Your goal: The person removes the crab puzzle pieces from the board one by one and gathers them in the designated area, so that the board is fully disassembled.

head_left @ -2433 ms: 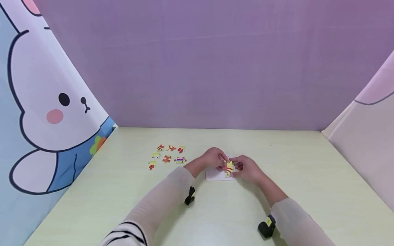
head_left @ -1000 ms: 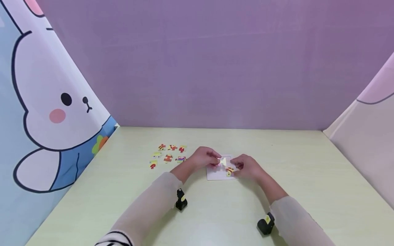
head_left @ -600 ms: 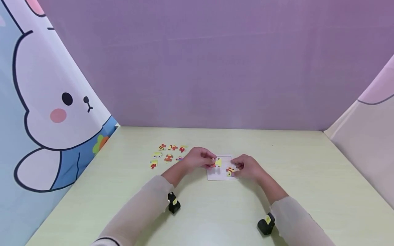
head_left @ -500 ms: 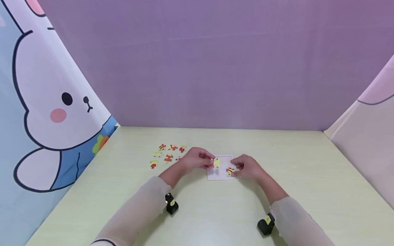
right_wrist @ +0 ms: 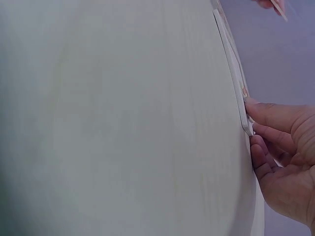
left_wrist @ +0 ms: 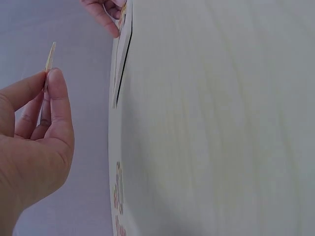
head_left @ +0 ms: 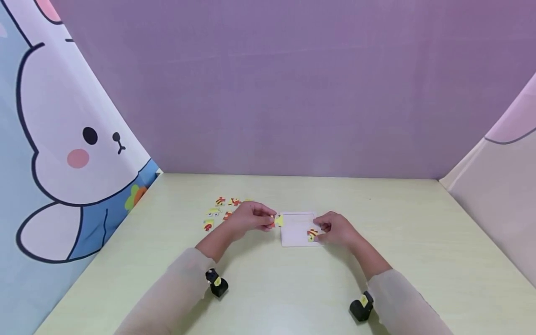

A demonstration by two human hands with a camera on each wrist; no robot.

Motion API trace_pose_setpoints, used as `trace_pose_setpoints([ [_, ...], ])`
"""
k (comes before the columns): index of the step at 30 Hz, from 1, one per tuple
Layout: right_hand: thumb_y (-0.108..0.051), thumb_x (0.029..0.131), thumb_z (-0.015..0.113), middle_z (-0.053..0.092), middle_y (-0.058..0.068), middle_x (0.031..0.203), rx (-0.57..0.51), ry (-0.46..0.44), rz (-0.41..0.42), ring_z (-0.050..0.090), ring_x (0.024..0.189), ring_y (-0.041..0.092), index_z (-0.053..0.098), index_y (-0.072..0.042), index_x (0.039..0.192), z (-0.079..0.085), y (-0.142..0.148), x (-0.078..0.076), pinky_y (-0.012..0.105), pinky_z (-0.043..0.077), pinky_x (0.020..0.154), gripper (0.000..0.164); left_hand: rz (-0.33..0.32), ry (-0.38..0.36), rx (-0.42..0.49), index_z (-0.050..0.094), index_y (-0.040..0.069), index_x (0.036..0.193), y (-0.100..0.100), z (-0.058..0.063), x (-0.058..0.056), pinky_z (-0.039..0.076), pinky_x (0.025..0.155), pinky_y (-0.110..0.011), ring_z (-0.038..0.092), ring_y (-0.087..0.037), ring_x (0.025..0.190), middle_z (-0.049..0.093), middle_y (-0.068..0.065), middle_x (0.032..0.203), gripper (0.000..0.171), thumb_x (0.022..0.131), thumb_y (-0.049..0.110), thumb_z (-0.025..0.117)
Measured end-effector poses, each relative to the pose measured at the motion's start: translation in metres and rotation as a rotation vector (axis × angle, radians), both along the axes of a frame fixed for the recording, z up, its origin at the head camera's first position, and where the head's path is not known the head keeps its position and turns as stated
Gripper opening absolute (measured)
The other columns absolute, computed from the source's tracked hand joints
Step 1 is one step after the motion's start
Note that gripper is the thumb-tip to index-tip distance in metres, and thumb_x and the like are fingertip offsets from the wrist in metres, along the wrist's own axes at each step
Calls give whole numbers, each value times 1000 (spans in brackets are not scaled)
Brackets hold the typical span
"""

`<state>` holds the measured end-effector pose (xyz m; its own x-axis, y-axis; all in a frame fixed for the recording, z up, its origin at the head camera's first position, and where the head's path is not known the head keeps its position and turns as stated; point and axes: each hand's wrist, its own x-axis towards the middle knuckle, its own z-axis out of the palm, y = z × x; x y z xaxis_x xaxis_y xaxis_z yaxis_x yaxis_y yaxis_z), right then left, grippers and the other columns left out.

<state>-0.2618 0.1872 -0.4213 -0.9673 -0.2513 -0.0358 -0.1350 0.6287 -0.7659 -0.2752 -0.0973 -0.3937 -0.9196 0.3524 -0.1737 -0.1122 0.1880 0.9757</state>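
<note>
My left hand pinches a yellow and red jigsaw piece between thumb and fingertips. In the left wrist view that piece is seen edge-on, raised above the table. It hangs at the left edge of a flat white puzzle board. At the board's right side my right hand grips the edge, thumb on top and the other fingers curled at the rim. A red-striped yellow piece lies in the board's lower right corner, beside the right thumb.
Several loose jigsaw pieces lie in rows on the pale table to the left, some hidden behind the left hand. A purple backdrop rises behind the table. Black wrist cameras sit at both cuffs.
My left hand has lifted the yellow and red piece off the board's right part and carried it left, to the board's left edge. My right hand has stayed at the board.
</note>
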Motion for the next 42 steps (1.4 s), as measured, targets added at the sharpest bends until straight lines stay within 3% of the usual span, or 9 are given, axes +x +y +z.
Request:
trace_pose_setpoints([
  [19,-2,76,82,55,8,95,24,18,22,49,87,22,66,6,120,-1,1,1,33,45,76,47,33,70,-128,71,0,110,-64,0,2,57,74,-35,67,-21,86,69,-10,97,20,90,3,69],
  [32,-1,76,82,55,7,96,10,15,15,49,87,22,66,4,120,-2,3,1,32,45,75,47,92,30,-197,68,-5,114,-99,-4,-6,57,75,-33,67,-20,82,65,-14,99,26,88,-2,68],
  [36,0,75,82,56,7,96,17,23,15,50,87,22,66,5,119,-3,4,0,32,46,76,47,81,38,-255,70,-3,112,-108,-8,-10,57,75,-32,66,-18,80,65,-13,95,26,86,-2,71],
  [42,-2,76,82,55,7,96,27,11,8,49,88,22,66,3,120,-2,3,0,33,45,76,48,46,94,-429,73,1,105,-114,-12,-9,55,69,-29,62,-17,75,66,-8,91,23,82,0,76],
])
